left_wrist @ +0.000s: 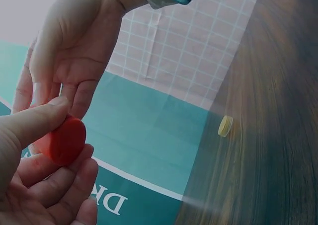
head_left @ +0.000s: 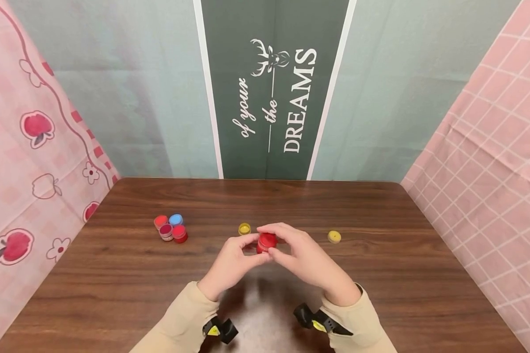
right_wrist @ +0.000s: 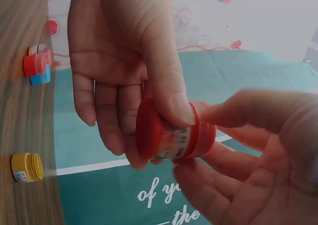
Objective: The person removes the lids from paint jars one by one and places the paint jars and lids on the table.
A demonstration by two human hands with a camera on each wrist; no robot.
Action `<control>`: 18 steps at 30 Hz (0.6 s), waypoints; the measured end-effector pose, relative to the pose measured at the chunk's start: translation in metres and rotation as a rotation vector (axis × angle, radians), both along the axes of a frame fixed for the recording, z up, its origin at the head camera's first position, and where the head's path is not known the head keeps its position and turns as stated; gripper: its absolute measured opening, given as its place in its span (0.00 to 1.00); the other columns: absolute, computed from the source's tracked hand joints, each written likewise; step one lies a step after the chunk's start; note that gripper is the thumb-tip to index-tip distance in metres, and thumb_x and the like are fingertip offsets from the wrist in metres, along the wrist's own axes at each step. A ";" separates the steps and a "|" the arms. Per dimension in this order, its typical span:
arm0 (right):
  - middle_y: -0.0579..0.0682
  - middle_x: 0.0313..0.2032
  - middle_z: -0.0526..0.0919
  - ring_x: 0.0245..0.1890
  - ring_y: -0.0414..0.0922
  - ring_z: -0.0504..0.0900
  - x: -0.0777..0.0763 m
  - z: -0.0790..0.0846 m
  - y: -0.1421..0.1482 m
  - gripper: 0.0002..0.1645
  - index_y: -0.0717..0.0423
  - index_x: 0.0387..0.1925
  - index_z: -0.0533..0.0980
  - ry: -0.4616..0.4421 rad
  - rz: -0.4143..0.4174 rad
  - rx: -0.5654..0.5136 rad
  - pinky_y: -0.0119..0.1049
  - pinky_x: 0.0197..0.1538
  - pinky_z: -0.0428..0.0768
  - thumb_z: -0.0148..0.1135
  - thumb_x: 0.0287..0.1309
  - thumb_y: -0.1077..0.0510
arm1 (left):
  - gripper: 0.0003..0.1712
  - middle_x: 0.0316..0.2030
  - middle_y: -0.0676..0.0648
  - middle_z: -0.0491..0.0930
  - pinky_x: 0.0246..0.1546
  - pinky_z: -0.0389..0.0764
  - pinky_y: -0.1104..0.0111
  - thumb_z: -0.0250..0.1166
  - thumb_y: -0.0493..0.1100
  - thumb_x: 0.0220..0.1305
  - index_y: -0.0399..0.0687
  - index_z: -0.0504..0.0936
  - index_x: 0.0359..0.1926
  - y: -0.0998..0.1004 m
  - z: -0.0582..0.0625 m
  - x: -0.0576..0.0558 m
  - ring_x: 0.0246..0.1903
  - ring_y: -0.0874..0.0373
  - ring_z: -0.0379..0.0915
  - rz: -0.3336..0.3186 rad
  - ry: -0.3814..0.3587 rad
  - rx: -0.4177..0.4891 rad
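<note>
Both hands hold a small red jar [head_left: 267, 242] above the table, in front of the body. In the right wrist view my left hand [head_left: 232, 262] grips the jar's body, its thumb across the printed label [right_wrist: 180, 144]. My right hand [head_left: 304, 255] pinches the other end of the jar, at its clear-rimmed red lid [right_wrist: 203, 135]. Just beyond the hands stands a yellow jar [head_left: 245, 229], its threaded neck bare in the right wrist view. To the right of the hands a small yellow lid [head_left: 334, 237] lies on the wood.
Several lidded jars, among them a blue one [head_left: 176, 220] and a dark red one [head_left: 166, 232], stand grouped on the left of the brown table [head_left: 406, 274]. Fabric curtains [head_left: 168, 88] hang behind the table and at both sides.
</note>
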State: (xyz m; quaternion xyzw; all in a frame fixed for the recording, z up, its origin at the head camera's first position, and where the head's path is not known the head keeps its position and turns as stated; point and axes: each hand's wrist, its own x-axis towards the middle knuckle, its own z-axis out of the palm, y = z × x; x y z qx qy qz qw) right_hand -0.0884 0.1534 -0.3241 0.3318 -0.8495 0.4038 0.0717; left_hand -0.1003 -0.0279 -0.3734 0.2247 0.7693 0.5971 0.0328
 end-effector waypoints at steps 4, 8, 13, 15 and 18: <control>0.46 0.48 0.77 0.44 0.40 0.76 0.001 -0.002 -0.001 0.28 0.56 0.53 0.73 0.024 -0.045 0.004 0.35 0.45 0.77 0.71 0.49 0.56 | 0.20 0.40 0.49 0.82 0.44 0.78 0.61 0.70 0.42 0.54 0.40 0.81 0.48 0.000 0.000 0.001 0.39 0.57 0.77 0.011 0.027 -0.003; 0.42 0.39 0.77 0.36 0.38 0.76 0.000 -0.005 -0.007 0.27 0.54 0.45 0.77 0.036 -0.204 0.013 0.32 0.38 0.77 0.76 0.41 0.51 | 0.19 0.38 0.50 0.82 0.44 0.78 0.64 0.71 0.41 0.53 0.41 0.81 0.47 0.001 0.002 0.002 0.38 0.58 0.77 0.005 0.024 0.002; 0.43 0.37 0.79 0.35 0.38 0.78 0.000 -0.004 -0.007 0.21 0.56 0.44 0.78 -0.016 -0.159 -0.036 0.34 0.42 0.79 0.73 0.44 0.61 | 0.19 0.39 0.51 0.82 0.43 0.78 0.68 0.71 0.43 0.52 0.45 0.82 0.46 0.002 0.002 0.003 0.39 0.59 0.78 -0.020 -0.004 0.027; 0.44 0.39 0.79 0.37 0.39 0.78 0.001 -0.003 -0.004 0.21 0.57 0.46 0.77 -0.026 -0.081 -0.035 0.36 0.45 0.79 0.70 0.47 0.64 | 0.19 0.41 0.50 0.82 0.43 0.78 0.67 0.71 0.43 0.53 0.44 0.82 0.47 0.002 0.000 0.002 0.40 0.59 0.78 -0.027 0.005 0.022; 0.46 0.45 0.79 0.44 0.40 0.77 0.001 -0.002 -0.001 0.23 0.57 0.51 0.75 -0.017 -0.015 -0.023 0.38 0.50 0.76 0.68 0.50 0.63 | 0.20 0.42 0.48 0.82 0.44 0.78 0.65 0.70 0.43 0.54 0.42 0.81 0.48 0.001 -0.003 0.002 0.41 0.57 0.78 -0.035 0.027 0.014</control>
